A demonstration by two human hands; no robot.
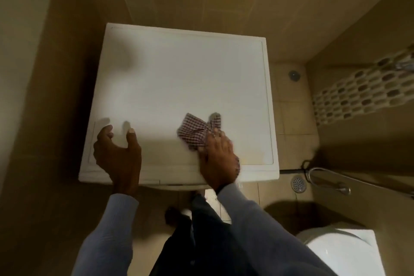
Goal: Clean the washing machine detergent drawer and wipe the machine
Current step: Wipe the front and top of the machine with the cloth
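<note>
Standing close against the front of the machine, the person reaches forward in pale blue long sleeves (112, 231), with a white ceramic toilet (342, 251) low at their right. The left hand (118, 152) rests on the front-left corner of the white, flat-topped washing machine (179, 74). Its thumb and fingers are spread wide and hold nothing, most likely to steady the body while the other arm works.

The right hand (218, 159) lies palm-down on a crumpled maroon-and-white checked cloth (193, 133), with its fingers close together and pressing it onto the lid, right of centre and near the front edge. A flat hand like this probably keeps more of the cloth against the surface. Two corners of the cloth stick out beyond the fingertips.

The detergent drawer is hidden below the lid's front lip. Beyond the machine, a round metal floor drain (298, 183) sits in the beige tiles and a band of oval mosaic tiles (358, 92) crosses the right wall.
</note>
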